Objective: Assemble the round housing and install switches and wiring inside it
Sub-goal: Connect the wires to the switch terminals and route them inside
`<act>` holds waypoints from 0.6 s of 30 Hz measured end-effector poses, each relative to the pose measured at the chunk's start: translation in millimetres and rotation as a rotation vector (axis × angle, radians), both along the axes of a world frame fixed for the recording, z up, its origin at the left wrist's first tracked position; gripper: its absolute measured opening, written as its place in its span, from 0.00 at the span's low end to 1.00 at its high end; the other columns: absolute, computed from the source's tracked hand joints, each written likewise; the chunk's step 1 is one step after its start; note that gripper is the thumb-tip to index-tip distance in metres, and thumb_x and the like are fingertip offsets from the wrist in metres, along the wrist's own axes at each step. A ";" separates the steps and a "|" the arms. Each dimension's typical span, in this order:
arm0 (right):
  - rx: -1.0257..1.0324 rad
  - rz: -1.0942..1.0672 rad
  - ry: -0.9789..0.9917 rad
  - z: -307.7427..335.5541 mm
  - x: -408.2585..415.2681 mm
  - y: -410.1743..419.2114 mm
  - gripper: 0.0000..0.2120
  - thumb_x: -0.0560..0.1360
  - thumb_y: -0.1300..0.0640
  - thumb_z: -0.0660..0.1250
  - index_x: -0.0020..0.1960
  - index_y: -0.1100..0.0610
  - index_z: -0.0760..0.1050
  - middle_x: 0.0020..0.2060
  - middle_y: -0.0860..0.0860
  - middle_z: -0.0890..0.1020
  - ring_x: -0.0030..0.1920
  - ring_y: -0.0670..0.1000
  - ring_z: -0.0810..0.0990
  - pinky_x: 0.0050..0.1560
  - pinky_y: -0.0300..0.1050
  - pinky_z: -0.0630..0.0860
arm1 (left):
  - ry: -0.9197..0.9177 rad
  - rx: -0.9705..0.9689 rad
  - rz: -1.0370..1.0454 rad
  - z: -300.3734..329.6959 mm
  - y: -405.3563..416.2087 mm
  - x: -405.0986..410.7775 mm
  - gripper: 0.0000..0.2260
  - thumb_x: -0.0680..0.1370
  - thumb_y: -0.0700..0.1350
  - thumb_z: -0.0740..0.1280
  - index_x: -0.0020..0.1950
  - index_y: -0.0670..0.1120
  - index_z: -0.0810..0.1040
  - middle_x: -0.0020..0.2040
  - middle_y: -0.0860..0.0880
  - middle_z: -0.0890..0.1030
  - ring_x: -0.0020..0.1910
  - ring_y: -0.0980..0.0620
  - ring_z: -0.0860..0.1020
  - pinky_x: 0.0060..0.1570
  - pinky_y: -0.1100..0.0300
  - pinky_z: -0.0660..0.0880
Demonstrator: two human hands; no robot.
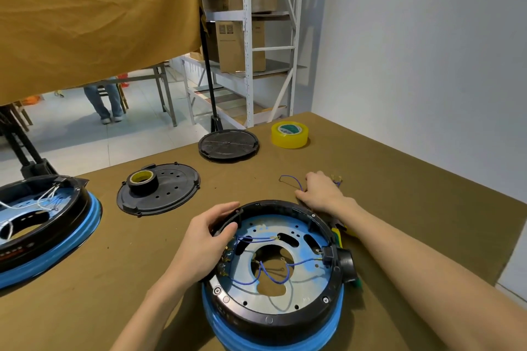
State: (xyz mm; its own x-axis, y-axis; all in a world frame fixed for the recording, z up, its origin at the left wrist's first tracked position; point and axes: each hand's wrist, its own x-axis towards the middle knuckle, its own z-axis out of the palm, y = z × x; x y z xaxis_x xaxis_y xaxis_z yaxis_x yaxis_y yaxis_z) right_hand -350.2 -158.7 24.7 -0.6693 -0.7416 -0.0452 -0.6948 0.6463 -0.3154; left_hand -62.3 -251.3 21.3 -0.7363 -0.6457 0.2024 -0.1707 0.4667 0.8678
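steadying the round housing [273, 273] near the bench [399, 174] front edge with my left hand [204, 242], fingers curled over its rim, i judge i'm mid-wiring: my right hand [320, 191], fingers bent onto the loose blue wires [291, 181], must next lift one into the housing.

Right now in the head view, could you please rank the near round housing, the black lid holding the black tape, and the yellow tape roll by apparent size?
1. Round housing, partly because it is nearest.
2. Black lid.
3. Yellow tape roll, farthest.
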 end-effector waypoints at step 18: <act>-0.886 0.000 -0.937 59.5 40.0 26.4 0.09 0.78 0.56 0.73 0.49 0.62 0.87 0.36 0.53 0.84 0.34 0.46 0.78 0.35 0.39 0.76 | 0.010 -0.125 0.088 1.8 1.1 -1.2 0.11 0.80 0.47 0.72 0.60 0.61 0.81 0.57 0.65 0.81 0.59 0.70 0.76 0.56 0.72 0.72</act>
